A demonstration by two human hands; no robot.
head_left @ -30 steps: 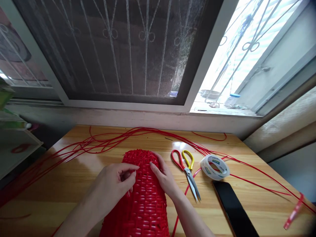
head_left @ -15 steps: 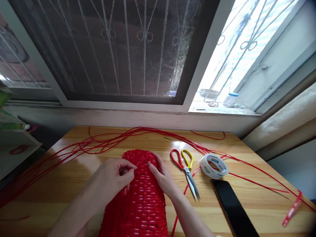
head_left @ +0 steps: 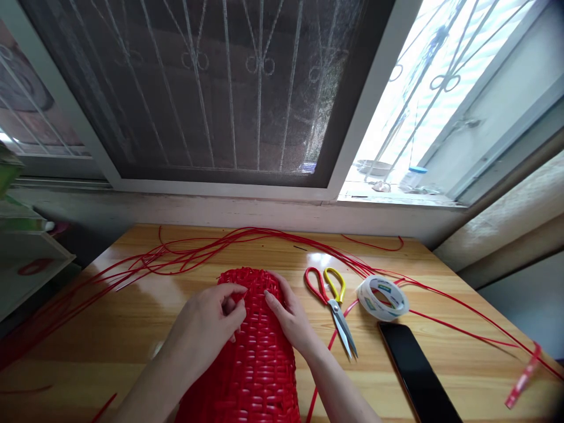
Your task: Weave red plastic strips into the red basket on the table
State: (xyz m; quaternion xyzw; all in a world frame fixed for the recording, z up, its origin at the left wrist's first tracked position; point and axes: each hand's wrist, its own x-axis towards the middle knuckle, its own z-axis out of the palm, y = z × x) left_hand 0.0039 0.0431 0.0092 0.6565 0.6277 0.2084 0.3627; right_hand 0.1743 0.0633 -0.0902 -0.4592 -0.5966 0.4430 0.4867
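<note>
A long red woven piece [head_left: 264,367], made of glossy plastic strips, lies in front of me with its far end loose and frayed. My right hand [head_left: 288,314] is closed around the right edge of that far end, thumb on top and fingers out of sight beneath. Over the upper left of the weave, my left hand [head_left: 215,317] pinches thumb and forefinger together, with a thin bit of red strand [head_left: 242,298] showing at the tips. The rest of that strand is hard to separate from the weave behind it.
Scissors [head_left: 335,311] with red and yellow handles lie right of my right hand. Beyond them are a roll of clear tape [head_left: 382,298] and a black phone [head_left: 418,373]. Long red strands [head_left: 229,239] cross the back of the wooden table [head_left: 145,323], below a barred window.
My left hand has shifted slightly right and up over the weave. A piece of red strand has come into view at the lower left. My right hand keeps its hold.
</note>
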